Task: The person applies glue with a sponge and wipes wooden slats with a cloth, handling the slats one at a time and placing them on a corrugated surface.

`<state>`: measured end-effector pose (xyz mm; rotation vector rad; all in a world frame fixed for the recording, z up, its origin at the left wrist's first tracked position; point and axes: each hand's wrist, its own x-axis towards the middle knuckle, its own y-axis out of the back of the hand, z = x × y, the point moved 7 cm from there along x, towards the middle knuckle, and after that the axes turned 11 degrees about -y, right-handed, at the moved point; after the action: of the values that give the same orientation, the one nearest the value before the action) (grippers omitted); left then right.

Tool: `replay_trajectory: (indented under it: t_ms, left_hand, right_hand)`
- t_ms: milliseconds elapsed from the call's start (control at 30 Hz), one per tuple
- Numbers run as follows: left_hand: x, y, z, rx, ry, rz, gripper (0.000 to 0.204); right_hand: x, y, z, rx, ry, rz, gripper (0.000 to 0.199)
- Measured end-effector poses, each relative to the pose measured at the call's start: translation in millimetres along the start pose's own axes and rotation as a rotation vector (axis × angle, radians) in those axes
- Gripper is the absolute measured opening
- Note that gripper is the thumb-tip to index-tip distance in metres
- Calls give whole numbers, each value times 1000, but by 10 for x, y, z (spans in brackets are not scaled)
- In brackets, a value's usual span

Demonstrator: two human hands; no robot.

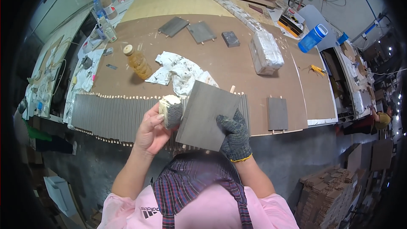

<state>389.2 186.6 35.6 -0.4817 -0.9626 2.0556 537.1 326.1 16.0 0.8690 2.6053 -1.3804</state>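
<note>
My bare left hand [150, 130] grips a cream sponge-like block [172, 113] whose face is stained dark grey. Just beside it, my right hand [235, 136], in a dark knitted glove with a yellow cuff, holds a grey wooden panel [207, 114] tilted over the table edge. A wooden dowel sticks out at the panel's upper right corner. Beneath both hands runs a long row of grey panels [112, 112] packed on edge, dowel ends showing along both sides. Beyond the block lies a crumpled white cloth [176, 70] with dark smears.
A bottle of amber liquid [137, 62] stands left of the cloth. A single grey panel [277, 113] lies at the right front edge. Farther back are two panels [201, 32], a dark block [230, 39], a wrapped white block [266, 53] and a blue bottle [313, 38].
</note>
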Motion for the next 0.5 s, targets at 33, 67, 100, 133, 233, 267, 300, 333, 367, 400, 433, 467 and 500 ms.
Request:
replay_trajectory:
  t_ms: [33,67,100,133,233,267,300,333,367,400,433,467,500]
  left_hand:
    - [-7,-12,-1,7,4,2,59]
    - [-14,-44,1,-10,-11,-11,59]
    - [-18,-72,-12,12,1,-19,61]
    - [-19,-114,-16,25,-2,-29,63]
    - [-3,-254,-37,112,-7,-61,64]
    - [10,-310,-38,109,-11,-59,64]
    - [24,-371,-51,133,-10,-79,65]
    - [30,-433,-66,158,-9,-99,65]
    - [37,-491,-88,136,-2,-112,63]
    - [38,-529,-106,134,-3,-112,63]
    - [35,-580,-150,127,31,-135,61]
    - [24,-616,-188,114,55,-154,60]
    - [10,-702,-219,12,77,-233,54]
  right_hand:
    - [17,42,-7,-83,32,58,56]
    - [33,60,-23,-160,70,83,53]
    - [57,96,-18,-167,65,117,53]
    - [59,90,-93,-395,168,168,50]
    - [62,58,-125,-582,233,222,48]
    - [57,65,-101,-538,197,233,48]
    - [39,49,-104,-543,196,231,48]
    - [30,37,-69,-479,144,200,50]
    - [12,27,-35,-414,92,169,53]
    - [-23,22,-38,-417,93,169,53]
    - [-59,44,-6,-352,46,171,55]
    - [-92,26,-1,-273,49,107,56]
    - [-122,61,29,-275,19,128,57]
